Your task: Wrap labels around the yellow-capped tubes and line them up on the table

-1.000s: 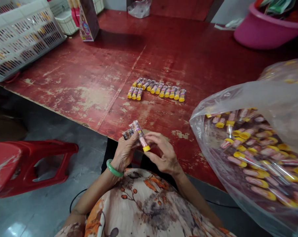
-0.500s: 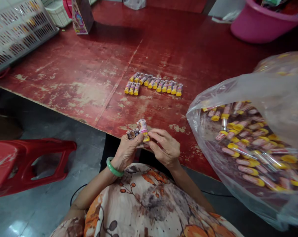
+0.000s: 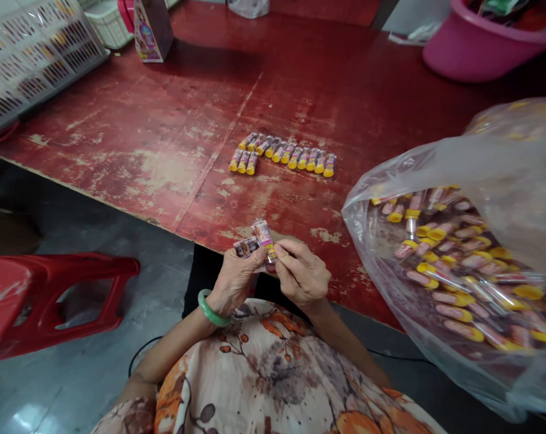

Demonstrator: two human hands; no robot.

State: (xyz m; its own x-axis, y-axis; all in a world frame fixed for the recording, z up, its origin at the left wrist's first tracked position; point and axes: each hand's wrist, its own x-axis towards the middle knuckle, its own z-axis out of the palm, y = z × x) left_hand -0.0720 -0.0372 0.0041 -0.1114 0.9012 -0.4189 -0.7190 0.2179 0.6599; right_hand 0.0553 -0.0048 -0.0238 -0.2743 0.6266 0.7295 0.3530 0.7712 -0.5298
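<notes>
My left hand (image 3: pixel 238 275), with a green bangle at the wrist, grips printed wrappers (image 3: pixel 246 246) and a small labelled tube (image 3: pixel 263 235) between thumb and fingers. The tube points up and away from me, near the table's front edge. My right hand (image 3: pixel 302 271) is closed, its thumb and forefinger pinched at the tube's lower right side. Farther back on the red table (image 3: pixel 173 138), several wrapped tubes with yellow caps (image 3: pixel 294 158) lie in a long row. A shorter row of three tubes (image 3: pixel 242 161) lies in front of its left end.
A clear plastic bag (image 3: pixel 390 169) full of yellow-capped tubes (image 3: pixel 453 280) lies open at the right. A pink tub (image 3: pixel 481 45) stands behind it. White baskets (image 3: pixel 32 66) and a printed box (image 3: pixel 150 33) are back left. A red stool (image 3: pixel 64 295) stands at left.
My right fingers have closed into a tighter pinch at the tube's lower end. The yellow cap that showed at that end is no longer visible there.
</notes>
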